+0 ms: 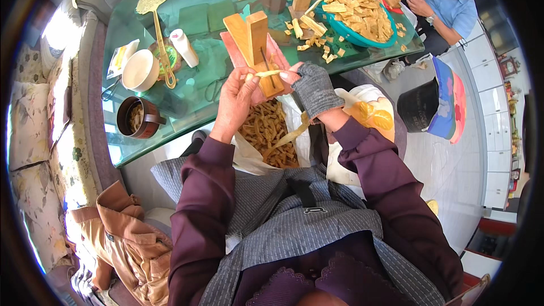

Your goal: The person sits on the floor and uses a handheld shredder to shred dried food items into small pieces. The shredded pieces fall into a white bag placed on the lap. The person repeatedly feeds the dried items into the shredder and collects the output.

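Note:
My left hand (238,97), bare, pinches one end of a thin pale-yellow plant-like strip (268,73). The strip's other end lies in the fingertips of my right hand (312,89), which wears a grey fingerless knitted glove. Just beyond the strip stands a wooden block tool (257,36) with two upright pieces and a dark slender metal rod (267,68) along its base. It rests on a folded pink cloth (231,46) at the table's edge. A longer yellowish strip (291,136) hangs below my right hand over a white-lined bag of short brown pieces (265,129).
The glass table (178,110) holds a teal basin of wood-like chips (361,12), a fly swatter (159,29), a white bowl (141,69), a white bottle (184,47) and a metal mug (138,117). Across it sits another person (450,12). A fabric-lined bucket (418,106) stands right.

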`<state>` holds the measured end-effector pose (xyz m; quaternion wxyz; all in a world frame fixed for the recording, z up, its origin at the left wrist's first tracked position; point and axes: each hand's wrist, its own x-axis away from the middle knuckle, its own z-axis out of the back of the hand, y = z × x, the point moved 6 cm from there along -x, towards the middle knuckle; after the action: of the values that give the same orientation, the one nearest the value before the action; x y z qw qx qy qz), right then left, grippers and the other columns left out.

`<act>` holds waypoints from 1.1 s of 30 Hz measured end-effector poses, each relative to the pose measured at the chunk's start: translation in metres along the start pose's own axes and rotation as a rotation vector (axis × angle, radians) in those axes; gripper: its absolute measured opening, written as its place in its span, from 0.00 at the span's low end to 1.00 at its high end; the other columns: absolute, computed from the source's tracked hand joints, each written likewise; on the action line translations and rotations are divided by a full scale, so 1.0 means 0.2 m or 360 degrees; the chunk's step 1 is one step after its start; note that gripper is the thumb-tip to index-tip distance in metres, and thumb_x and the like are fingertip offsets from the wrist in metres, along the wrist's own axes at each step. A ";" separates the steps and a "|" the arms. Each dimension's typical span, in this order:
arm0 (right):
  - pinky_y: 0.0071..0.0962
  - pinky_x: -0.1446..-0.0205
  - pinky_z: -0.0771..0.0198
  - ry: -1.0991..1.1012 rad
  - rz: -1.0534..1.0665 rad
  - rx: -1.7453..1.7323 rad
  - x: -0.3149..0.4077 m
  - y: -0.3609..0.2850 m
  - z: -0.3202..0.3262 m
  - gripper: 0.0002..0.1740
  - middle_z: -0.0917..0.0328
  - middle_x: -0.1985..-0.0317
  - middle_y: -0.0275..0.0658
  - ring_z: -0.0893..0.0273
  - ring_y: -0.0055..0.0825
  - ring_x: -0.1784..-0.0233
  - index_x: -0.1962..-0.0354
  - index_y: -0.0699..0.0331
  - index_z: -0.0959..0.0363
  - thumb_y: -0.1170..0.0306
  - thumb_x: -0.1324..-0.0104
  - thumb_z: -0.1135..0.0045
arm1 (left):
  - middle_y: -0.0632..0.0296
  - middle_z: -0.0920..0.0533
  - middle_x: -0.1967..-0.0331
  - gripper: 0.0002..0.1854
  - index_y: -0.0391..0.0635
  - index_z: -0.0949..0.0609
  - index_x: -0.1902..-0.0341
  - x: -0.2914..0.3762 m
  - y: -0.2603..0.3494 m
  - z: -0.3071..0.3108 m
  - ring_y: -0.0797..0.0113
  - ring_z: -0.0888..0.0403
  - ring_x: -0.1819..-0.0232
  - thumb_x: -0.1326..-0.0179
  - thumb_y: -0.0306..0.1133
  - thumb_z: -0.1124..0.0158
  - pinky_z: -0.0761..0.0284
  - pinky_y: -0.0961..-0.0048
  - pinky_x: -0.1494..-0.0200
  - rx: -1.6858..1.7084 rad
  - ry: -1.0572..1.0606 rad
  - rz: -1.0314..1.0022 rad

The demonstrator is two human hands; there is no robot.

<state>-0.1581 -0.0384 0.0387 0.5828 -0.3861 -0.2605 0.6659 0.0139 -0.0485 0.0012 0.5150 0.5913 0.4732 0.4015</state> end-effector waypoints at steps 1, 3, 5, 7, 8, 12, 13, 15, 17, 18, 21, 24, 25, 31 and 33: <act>0.35 0.63 0.32 0.0005 0.0020 0.0030 -0.02 0.00 0.01 0.18 0.26 0.75 0.47 0.26 0.41 0.69 0.73 0.66 0.26 0.57 0.40 0.44 | 0.76 0.30 0.75 0.04 0.44 0.26 0.59 -0.02 0.01 0.00 0.86 0.40 0.76 0.33 0.30 0.46 0.42 0.86 0.75 0.0008 0.0015 -0.0059; 0.35 0.63 0.32 0.0013 0.0062 0.0088 -0.06 -0.02 0.01 0.18 0.26 0.75 0.47 0.25 0.42 0.69 0.73 0.66 0.26 0.57 0.40 0.44 | 0.76 0.29 0.76 0.05 0.44 0.26 0.59 -0.03 0.02 0.01 0.86 0.38 0.77 0.34 0.32 0.44 0.41 0.86 0.74 -0.0076 0.0032 -0.0005; 0.35 0.62 0.31 0.0020 -0.0010 0.0050 -0.08 -0.04 0.02 0.17 0.25 0.74 0.48 0.25 0.43 0.68 0.73 0.66 0.26 0.57 0.41 0.44 | 0.76 0.28 0.76 0.06 0.44 0.26 0.59 -0.05 0.02 0.03 0.86 0.37 0.77 0.35 0.32 0.44 0.40 0.86 0.74 -0.0163 0.0040 0.0048; 0.35 0.61 0.31 0.0046 -0.0064 0.0029 -0.11 -0.04 -0.01 0.17 0.25 0.74 0.48 0.25 0.43 0.68 0.73 0.66 0.26 0.57 0.41 0.44 | 0.77 0.30 0.77 0.05 0.45 0.24 0.61 -0.08 -0.01 0.04 0.86 0.37 0.77 0.35 0.33 0.44 0.38 0.85 0.76 -0.0137 0.0044 0.0020; 0.37 0.60 0.31 0.0042 -0.0046 0.0178 -0.12 -0.04 -0.03 0.18 0.24 0.73 0.49 0.25 0.45 0.66 0.72 0.65 0.25 0.57 0.40 0.47 | 0.77 0.31 0.77 0.05 0.45 0.24 0.62 -0.09 -0.03 0.05 0.86 0.37 0.78 0.35 0.33 0.44 0.38 0.84 0.76 -0.0125 0.0052 0.0005; 0.43 0.59 0.30 -0.0374 -0.0102 0.0892 -0.11 0.31 -0.22 0.21 0.24 0.70 0.52 0.25 0.50 0.63 0.72 0.67 0.25 0.56 0.38 0.52 | 0.56 0.22 0.79 0.12 0.37 0.22 0.65 -0.09 -0.04 0.02 0.65 0.25 0.77 0.42 0.36 0.41 0.29 0.70 0.70 -0.1190 0.0140 -0.0118; 0.43 0.59 0.31 -0.0309 -0.0156 0.0793 -0.09 0.38 -0.19 0.20 0.24 0.70 0.53 0.25 0.50 0.63 0.71 0.67 0.25 0.56 0.38 0.52 | 0.53 0.22 0.79 0.13 0.37 0.22 0.65 -0.06 -0.01 0.01 0.61 0.24 0.76 0.42 0.37 0.41 0.29 0.68 0.69 -0.1191 0.0113 -0.0101; 0.44 0.59 0.31 -0.0173 -0.0265 0.0600 -0.06 0.52 -0.15 0.20 0.24 0.70 0.53 0.26 0.51 0.63 0.70 0.66 0.26 0.56 0.38 0.52 | 0.47 0.23 0.79 0.15 0.37 0.22 0.64 -0.01 0.01 -0.01 0.54 0.23 0.75 0.44 0.39 0.41 0.27 0.65 0.66 -0.1191 0.0056 -0.0070; 0.42 0.60 0.32 -0.0096 -0.0219 0.0489 0.03 0.39 -0.13 0.19 0.25 0.70 0.52 0.26 0.50 0.64 0.68 0.65 0.27 0.56 0.37 0.52 | 0.51 0.21 0.73 0.12 0.39 0.20 0.61 0.09 0.03 -0.02 0.56 0.22 0.67 0.46 0.33 0.38 0.27 0.68 0.60 -0.1094 -0.0070 -0.0173; 0.41 0.61 0.32 -0.0062 -0.0200 0.0380 0.07 0.27 -0.10 0.18 0.25 0.70 0.52 0.26 0.49 0.64 0.68 0.65 0.28 0.56 0.37 0.52 | 0.52 0.20 0.71 0.11 0.40 0.20 0.61 0.16 0.06 -0.03 0.57 0.23 0.64 0.46 0.32 0.37 0.28 0.68 0.59 -0.1110 -0.0072 -0.0372; 0.39 0.61 0.33 0.0177 0.0199 0.0343 0.18 -0.01 -0.03 0.12 0.26 0.71 0.46 0.27 0.46 0.64 0.66 0.62 0.29 0.62 0.36 0.51 | 0.55 0.21 0.69 0.11 0.41 0.20 0.59 0.21 0.06 -0.08 0.58 0.24 0.60 0.45 0.31 0.37 0.28 0.69 0.55 -0.1075 -0.0128 -0.0634; 0.38 0.60 0.33 0.0197 0.0350 0.0262 0.28 -0.21 -0.03 0.07 0.28 0.67 0.40 0.28 0.42 0.62 0.63 0.58 0.30 0.67 0.38 0.49 | 0.61 0.22 0.69 0.11 0.42 0.21 0.56 0.24 -0.08 -0.10 0.64 0.25 0.59 0.35 0.35 0.45 0.29 0.70 0.54 -0.0544 -0.0464 -0.0048; 0.38 0.58 0.33 0.0106 0.0594 0.0294 0.33 -0.29 -0.05 0.08 0.28 0.64 0.40 0.28 0.42 0.61 0.61 0.57 0.30 0.68 0.39 0.49 | 0.64 0.23 0.69 0.18 0.42 0.21 0.60 0.29 -0.16 -0.13 0.70 0.25 0.63 0.29 0.43 0.55 0.28 0.73 0.58 -0.0134 -0.0543 0.0512; 0.31 0.61 0.32 -0.0097 0.0555 -0.0034 0.47 -0.25 -0.16 0.07 0.26 0.69 0.40 0.27 0.40 0.65 0.61 0.60 0.29 0.72 0.38 0.47 | 0.66 0.27 0.71 0.20 0.39 0.30 0.49 0.35 -0.12 -0.22 0.74 0.28 0.80 0.28 0.45 0.58 0.27 0.75 0.66 0.1019 -0.0403 0.0982; 0.30 0.60 0.32 -0.0187 0.0412 -0.0100 0.50 -0.24 -0.19 0.06 0.26 0.68 0.39 0.26 0.40 0.64 0.62 0.60 0.28 0.72 0.39 0.45 | 0.67 0.28 0.71 0.19 0.40 0.33 0.45 0.37 -0.22 -0.19 0.76 0.28 0.80 0.28 0.43 0.58 0.26 0.74 0.65 0.1170 -0.0477 0.1026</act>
<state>-0.1023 0.0640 0.0347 0.4632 -0.3948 -0.2630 0.7486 -0.0128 0.0329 -0.0379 0.1851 0.9003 0.2978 0.2578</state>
